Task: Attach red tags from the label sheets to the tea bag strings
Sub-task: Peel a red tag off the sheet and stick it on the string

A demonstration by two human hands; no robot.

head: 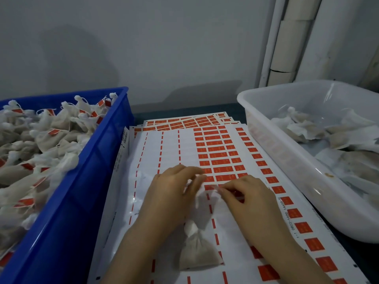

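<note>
On the label sheet [170,144], the right hand [246,195] is pinching a thin, bendy-looking red tag [209,187] by its edge, near the soft, light-looking tea bag [196,253]; I cannot tell if the left hand [174,187] is holding anything

A stack of white label sheets [170,148] is lying along the middle of the desk [155,114], the lower sheets fanning out toward its back edge. Rows of red tags [219,155] are filling the top sheet's right columns, while its left columns are showing bare backing. A small white tea bag [196,255], tied at the neck, is lying on the top sheet's near part.
</note>
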